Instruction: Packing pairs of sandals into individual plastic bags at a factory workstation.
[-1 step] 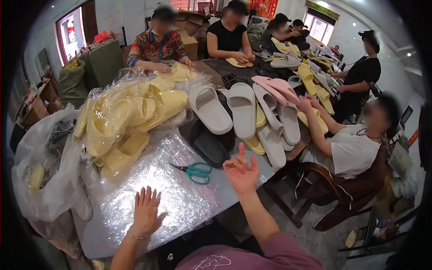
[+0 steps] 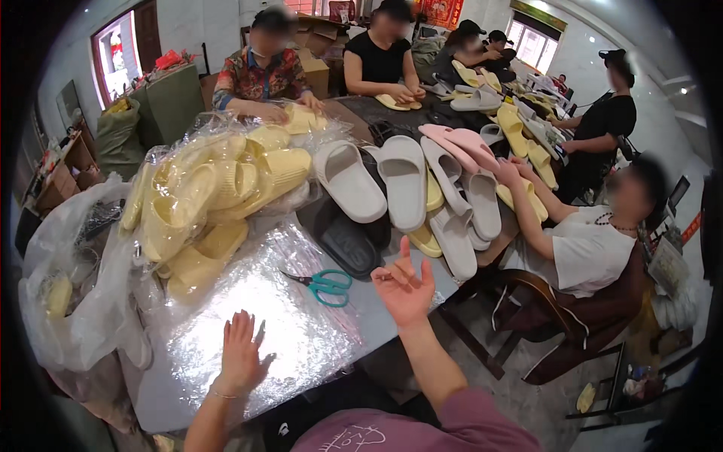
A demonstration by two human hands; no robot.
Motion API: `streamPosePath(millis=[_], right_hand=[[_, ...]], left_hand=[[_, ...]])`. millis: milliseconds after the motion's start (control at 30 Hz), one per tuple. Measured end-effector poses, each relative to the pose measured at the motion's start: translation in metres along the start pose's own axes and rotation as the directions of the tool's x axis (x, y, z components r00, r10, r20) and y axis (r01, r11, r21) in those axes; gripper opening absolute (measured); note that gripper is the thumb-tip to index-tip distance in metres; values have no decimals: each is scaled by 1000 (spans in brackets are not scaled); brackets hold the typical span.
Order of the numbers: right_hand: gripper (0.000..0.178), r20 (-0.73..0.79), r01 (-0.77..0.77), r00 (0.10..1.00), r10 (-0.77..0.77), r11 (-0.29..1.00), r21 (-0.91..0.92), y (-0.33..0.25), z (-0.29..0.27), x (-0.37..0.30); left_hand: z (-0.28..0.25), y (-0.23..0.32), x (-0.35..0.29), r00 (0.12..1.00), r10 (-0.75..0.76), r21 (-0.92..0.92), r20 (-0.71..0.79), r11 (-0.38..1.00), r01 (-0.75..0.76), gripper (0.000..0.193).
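Observation:
My left hand [image 2: 241, 354] is held palm down with its fingers stretched, over a flat stack of clear plastic bags [image 2: 218, 324]; whether it touches them I cannot tell. Nothing is in it. Palm up, my right hand [image 2: 405, 290] is raised near the table's front edge, one finger and the thumb extended and the others partly curled around nothing. Between the hands lie scissors [image 2: 329, 288] with teal handles. Just beyond my right hand are a black slide slipper [image 2: 350, 245] and several grey slippers [image 2: 403, 184]. Yellow slippers [image 2: 199, 203] in clear plastic are heaped on the left.
A large translucent plastic bag [image 2: 83, 301] bulges at the table's left edge. Pink slippers [image 2: 463, 147] top the pile on the right. A seated person in white [image 2: 591, 256] and a wooden chair [image 2: 512, 294] are at my right. Other people handle slippers along the far table.

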State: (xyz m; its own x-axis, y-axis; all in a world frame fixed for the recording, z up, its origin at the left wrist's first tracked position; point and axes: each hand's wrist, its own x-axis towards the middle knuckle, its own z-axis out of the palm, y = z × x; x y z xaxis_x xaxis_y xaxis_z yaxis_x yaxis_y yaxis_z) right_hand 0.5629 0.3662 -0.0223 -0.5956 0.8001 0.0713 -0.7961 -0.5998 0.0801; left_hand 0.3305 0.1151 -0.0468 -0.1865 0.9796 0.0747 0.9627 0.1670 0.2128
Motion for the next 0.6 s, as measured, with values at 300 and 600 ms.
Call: streamPosePath(millis=[300, 600], right_hand=[[28, -332, 78, 940, -73, 997, 3, -1, -23, -18], [30, -402, 106, 903, -150, 986, -128, -11, -71, -13]], left_hand=[[-3, -28, -1, 958, -267, -995, 101, -11, 102, 76], [-8, -79, 11, 920, -383, -979, 81, -202, 2, 67]])
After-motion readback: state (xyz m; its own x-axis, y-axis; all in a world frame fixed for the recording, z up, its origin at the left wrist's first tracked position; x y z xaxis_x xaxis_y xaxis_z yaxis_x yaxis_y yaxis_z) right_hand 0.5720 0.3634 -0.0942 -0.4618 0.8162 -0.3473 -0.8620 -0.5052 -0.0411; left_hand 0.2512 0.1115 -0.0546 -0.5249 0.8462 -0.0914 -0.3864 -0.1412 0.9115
